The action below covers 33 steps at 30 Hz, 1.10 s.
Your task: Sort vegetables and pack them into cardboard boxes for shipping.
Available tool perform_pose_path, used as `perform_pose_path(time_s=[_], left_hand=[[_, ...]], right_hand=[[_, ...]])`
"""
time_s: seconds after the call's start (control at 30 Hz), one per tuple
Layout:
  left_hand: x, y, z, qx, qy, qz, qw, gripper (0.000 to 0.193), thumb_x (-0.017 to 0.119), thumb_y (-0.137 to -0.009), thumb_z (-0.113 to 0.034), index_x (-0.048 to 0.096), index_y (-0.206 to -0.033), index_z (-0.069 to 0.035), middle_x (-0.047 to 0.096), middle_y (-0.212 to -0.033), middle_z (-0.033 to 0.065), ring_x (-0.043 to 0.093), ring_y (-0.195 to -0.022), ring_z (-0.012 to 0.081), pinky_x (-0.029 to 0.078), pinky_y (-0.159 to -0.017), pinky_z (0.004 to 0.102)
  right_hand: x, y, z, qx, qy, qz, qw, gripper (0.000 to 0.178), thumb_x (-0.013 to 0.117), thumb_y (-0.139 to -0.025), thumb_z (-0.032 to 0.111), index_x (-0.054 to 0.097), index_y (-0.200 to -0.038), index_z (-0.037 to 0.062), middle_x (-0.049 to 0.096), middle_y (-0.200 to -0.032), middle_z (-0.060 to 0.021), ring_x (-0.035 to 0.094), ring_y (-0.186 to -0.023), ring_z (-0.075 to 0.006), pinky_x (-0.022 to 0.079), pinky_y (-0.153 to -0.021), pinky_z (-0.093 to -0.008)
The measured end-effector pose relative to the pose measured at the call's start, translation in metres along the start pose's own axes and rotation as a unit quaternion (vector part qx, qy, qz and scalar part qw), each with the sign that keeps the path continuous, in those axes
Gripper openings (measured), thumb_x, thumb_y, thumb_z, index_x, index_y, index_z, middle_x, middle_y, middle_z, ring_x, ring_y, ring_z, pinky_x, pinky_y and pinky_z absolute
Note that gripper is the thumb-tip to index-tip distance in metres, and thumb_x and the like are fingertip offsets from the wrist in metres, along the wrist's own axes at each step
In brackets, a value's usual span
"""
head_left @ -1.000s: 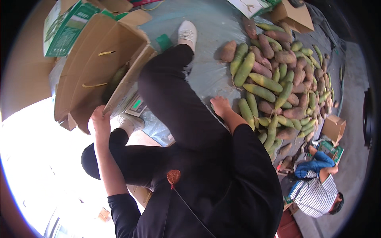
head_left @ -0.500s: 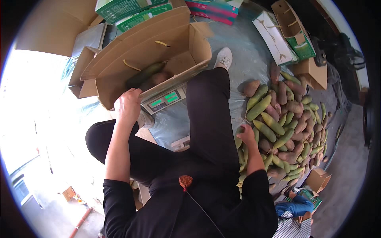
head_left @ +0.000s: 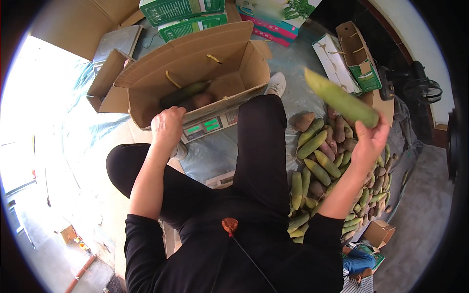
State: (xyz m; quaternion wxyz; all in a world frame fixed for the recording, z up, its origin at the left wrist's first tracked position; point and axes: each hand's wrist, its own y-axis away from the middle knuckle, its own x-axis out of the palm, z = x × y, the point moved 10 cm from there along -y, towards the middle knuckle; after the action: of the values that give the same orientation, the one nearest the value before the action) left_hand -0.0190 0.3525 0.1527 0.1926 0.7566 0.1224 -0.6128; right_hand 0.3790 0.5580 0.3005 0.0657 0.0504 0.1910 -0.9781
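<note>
Item: long green gourd-like vegetable (head_left: 341, 97), being held aloft in the right hand (head_left: 370, 141), well to the right of the open cardboard box (head_left: 195, 73) and above the heap of green and brownish produce (head_left: 327, 161) that is lying on the floor right of the box. The right fingers are closing around the vegetable's lower end, so most of its length is sticking up and out to the left of the fist. Handling, as a judgement: it is looking firm and stiff, moderately heavy for its size, with a smooth skin that may be a little slippery; held by one end it is likely levering against the grip, and a hold nearer the middle would be steadier. Left hand (head_left: 167, 128) is resting on the near wall of the box, fingers curling over its edge and gripping the cardboard. Inside the box, a dark green vegetable (head_left: 184, 94) and a brownish one (head_left: 199, 101) are lying on the bottom. A weighing scale with a green display (head_left: 209, 125) is sitting directly under the box's near side. Green printed cartons (head_left: 183, 12) are standing behind the box.
</note>
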Motion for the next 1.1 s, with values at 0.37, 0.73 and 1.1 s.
perform_pose_path(time_s=[0.37,0.73,1.1], left_hand=[[-0.009,0.001,-0.007,0.004,-0.010,-0.009,1.000,0.010,0.055,-0.075,-0.004,0.061,-0.082,-0.008,0.061,-0.085,0.0090,0.061,-0.085,0.0298,0.049,-0.071,0.0401],[-0.004,-0.002,-0.009,0.020,-0.006,-0.005,1.000,0.011,0.062,-0.076,-0.012,0.058,-0.085,-0.007,0.060,-0.089,0.0102,0.059,-0.086,0.0330,0.047,-0.071,0.0432],[0.005,-0.007,-0.002,-0.034,-0.052,0.069,0.996,0.030,0.060,-0.078,-0.014,0.060,-0.107,-0.008,0.062,-0.103,0.0133,0.059,-0.096,0.0332,0.046,-0.081,0.0411]], right_hand=[[0.218,0.006,-0.038,0.179,-0.230,0.182,0.939,0.049,0.072,-0.069,0.002,0.047,-0.111,-0.0009,0.054,-0.100,-0.0071,0.052,-0.086,-0.0134,0.046,-0.076,-0.0268],[0.197,-0.002,-0.108,0.258,-0.133,0.208,0.934,0.041,0.067,-0.078,0.016,0.052,-0.114,0.0025,0.056,-0.109,-0.0088,0.055,-0.092,-0.0161,0.047,-0.072,-0.0299],[-0.072,0.126,-0.259,0.384,0.212,0.037,0.898,0.037,0.069,-0.073,0.017,0.060,-0.105,-0.0005,0.063,-0.100,-0.0139,0.060,-0.088,-0.0245,0.049,-0.069,-0.0349]])
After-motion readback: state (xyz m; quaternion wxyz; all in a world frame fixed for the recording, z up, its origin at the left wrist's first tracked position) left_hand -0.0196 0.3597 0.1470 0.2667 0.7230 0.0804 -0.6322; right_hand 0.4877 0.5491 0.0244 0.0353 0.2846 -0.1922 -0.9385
